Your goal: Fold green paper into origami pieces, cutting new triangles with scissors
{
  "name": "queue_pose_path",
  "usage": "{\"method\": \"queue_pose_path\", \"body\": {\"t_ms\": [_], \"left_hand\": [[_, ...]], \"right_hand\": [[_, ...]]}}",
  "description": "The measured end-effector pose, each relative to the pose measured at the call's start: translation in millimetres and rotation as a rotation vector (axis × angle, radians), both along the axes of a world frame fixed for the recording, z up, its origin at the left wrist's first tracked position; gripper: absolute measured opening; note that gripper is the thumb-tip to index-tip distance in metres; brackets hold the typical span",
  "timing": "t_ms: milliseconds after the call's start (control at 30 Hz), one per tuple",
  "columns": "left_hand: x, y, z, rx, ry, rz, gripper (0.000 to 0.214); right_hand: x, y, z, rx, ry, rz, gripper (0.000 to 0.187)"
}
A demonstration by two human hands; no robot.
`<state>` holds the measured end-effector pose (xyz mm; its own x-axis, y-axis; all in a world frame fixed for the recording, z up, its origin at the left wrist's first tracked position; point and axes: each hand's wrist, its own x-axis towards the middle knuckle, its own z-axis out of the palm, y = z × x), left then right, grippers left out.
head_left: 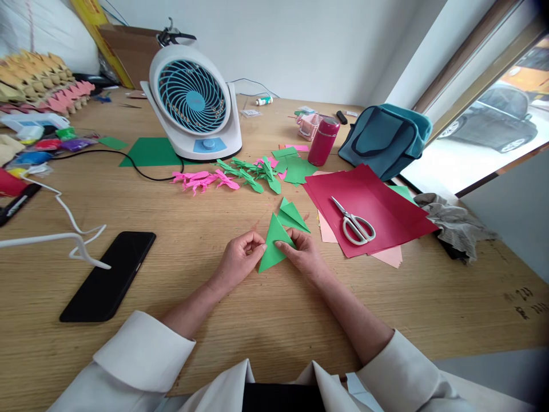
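A green sheet of paper folded into a triangle (pixel 275 245) is held between my two hands above the wooden table. My left hand (pixel 241 257) pinches its left edge with thumb and forefinger. On the other side, my right hand (pixel 305 254) grips the paper, thumb on top and fingers behind. Just beyond lies a second folded green paper (pixel 294 216), partly overlapped by the held one. Several pink paper foldings (pixel 201 181) and green paper foldings (pixel 249 171) lie farther back. Silver scissors with white handles (pixel 355 223) rest on red paper sheets (pixel 386 200) at the right.
A white fan (pixel 195 103) stands at the back, its black cord (pixel 132 163) running left. A black phone (pixel 109 277) lies at the left. A red flask (pixel 323 141) and a teal bag (pixel 384 140) stand back right. Green paper squares (pixel 300 170) lie before the flask.
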<state>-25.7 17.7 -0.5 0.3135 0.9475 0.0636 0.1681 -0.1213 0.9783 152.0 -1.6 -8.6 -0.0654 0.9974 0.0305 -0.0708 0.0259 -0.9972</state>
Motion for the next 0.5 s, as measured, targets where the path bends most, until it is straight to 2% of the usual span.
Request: {"method": "queue_pose_path", "body": {"t_ms": [267, 500], "left_hand": [[-0.1, -2.2, 2.6, -0.034, 0.002, 0.0, 0.015], [-0.5, -2.0, 4.6, 0.043, 0.06, 0.009, 0.013]], "right_hand": [[-1.9, -0.5, -0.3, -0.034, 0.058, 0.03, 0.036], [-3.4, -1.8, -6.6, 0.023, 0.026, 0.042, 0.032]]}}
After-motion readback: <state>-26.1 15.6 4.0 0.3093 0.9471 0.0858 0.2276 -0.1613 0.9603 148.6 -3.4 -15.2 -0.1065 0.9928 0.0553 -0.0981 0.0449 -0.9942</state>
